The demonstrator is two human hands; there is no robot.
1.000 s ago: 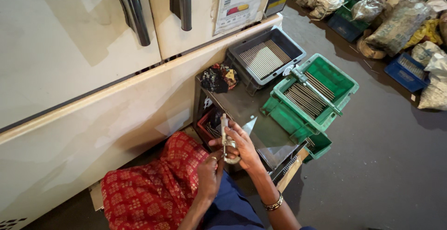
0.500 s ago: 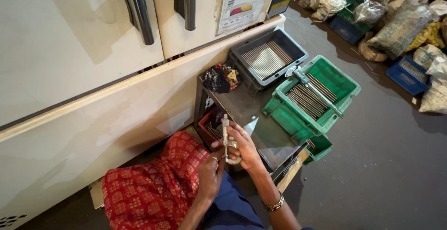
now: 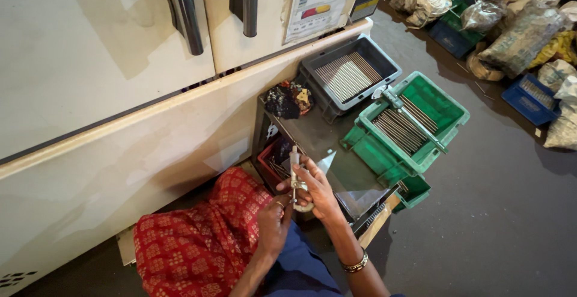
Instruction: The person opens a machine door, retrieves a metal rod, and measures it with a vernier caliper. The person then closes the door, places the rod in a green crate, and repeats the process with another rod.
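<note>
**Both hands on a small metal gauge, low beside the trays**

Closest to me is the red patterned cloth (image 3: 198, 246) over the person's lap, with a blue garment beside it. Just above it the two hands meet. The right hand (image 3: 317, 190), a bangle (image 3: 356, 265) on its wrist, is wrapped around a small metal measuring gauge (image 3: 295, 180), gripping its curved lower frame, while the slim upper end stands nearly upright above the fingers. The left hand (image 3: 273, 222) is curled in from below, its fingertips pinched at the gauge's lower part; whether a thin rod sits in the gauge I cannot tell.

The gauge looks rigid and fairly light, smooth steel that could slip in the fingers, and I would judge it best taken by the frame, as it is now, rather than by the thin end.

Just beyond the hands is a dark low work table (image 3: 312, 137) with a bare middle patch, the only free flat room nearby. A red bin (image 3: 268, 160) of thin rods sits tucked under its left edge. On the far side, a grey tray (image 3: 384, 62) and a green crate (image 3: 445, 107) each hold rows of thin metal rods, with a second metal tool (image 3: 415, 119) lying across the green one. A dark bundle of cloth (image 3: 287, 100) sits at the table's back corner.

The big cream cabinet (image 3: 120, 153) walls off the left. Farther right, across open grey floor, sacks (image 3: 523, 29) and blue crates (image 3: 532, 95) are piled.
</note>
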